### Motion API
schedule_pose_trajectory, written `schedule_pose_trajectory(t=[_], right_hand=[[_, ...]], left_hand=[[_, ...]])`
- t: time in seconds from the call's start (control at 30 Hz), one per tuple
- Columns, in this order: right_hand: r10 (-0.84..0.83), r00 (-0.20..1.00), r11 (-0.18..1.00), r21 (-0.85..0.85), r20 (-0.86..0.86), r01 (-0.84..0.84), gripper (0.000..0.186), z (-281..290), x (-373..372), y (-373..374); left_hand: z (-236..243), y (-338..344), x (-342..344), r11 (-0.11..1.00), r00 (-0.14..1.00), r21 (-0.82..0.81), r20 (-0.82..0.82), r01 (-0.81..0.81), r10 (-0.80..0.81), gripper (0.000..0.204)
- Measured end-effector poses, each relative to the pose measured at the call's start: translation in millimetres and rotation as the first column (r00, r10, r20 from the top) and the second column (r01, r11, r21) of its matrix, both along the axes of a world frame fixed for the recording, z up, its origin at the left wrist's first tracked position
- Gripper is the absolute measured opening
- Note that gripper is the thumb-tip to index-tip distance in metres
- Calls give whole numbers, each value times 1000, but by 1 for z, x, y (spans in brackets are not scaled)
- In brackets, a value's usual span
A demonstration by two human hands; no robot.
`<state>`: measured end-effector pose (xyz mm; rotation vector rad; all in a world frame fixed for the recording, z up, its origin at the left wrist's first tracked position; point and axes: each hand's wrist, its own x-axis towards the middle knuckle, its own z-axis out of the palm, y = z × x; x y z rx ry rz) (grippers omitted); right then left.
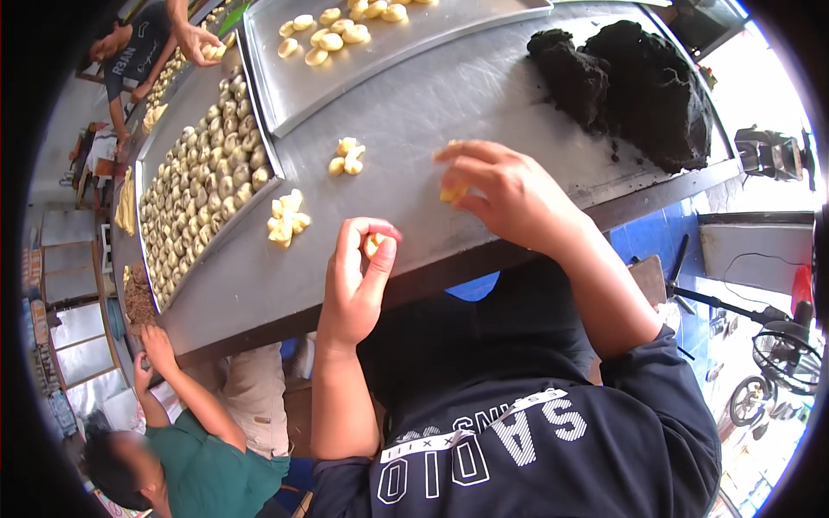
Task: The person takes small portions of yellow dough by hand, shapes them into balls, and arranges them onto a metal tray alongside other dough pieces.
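Long grey metal-topped table (250, 298) with a dark edge, running diagonally through the room. Floor of glossy blue tiles (639, 231) visible beyond its right end. Upper left: plain pale grey wall (56, 129); below it, brown-framed panel unit (79, 328) with pale rectangular panes, window or cabinet unclear. Strong white daylight from the right, washing out detail. That side also: low whitish block (751, 255) with dark top, black round wire-caged fan (786, 356).

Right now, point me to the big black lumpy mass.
In the head view, the big black lumpy mass lies at the upper right, on the grey metal table, beyond and right of the person's right hand.
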<state>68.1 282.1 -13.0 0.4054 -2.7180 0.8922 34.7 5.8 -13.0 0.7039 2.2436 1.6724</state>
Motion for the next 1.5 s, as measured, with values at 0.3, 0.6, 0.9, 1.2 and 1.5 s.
schedule_pose_trajectory(t=[0.3, 0.6, 0.9, 1.2, 1.5], right_hand=[[-114, 978, 993, -40, -174, 108, 14, -7, 21, -5], [-112, 971, 994, -16, -211, 111, 14, -26, 23, 17], [-119, 951, 991, -92, -286, 96, 22, -23, 28, 17], [-119, 964, 992, 7, -239, 124, 12, -34, 23, 21], [-129, 970, 991, 19, -204, 136, 12, -32, 21, 19]], left_hand=[[-11, 3, -12, 991, 955, -126, -296, -32, -7, 39], [-4, -13, -30, 964, 972, -240, -171, 117, -161, 57], [-27, -15, -11, 994, 993, -58, -70, -95, 91, 37], [-14, 5, 9, 994, 976, -40, -198, -97, 88, 50], [2, -14, -36, 877, 903, -478, -359, 40, -237, 15]])
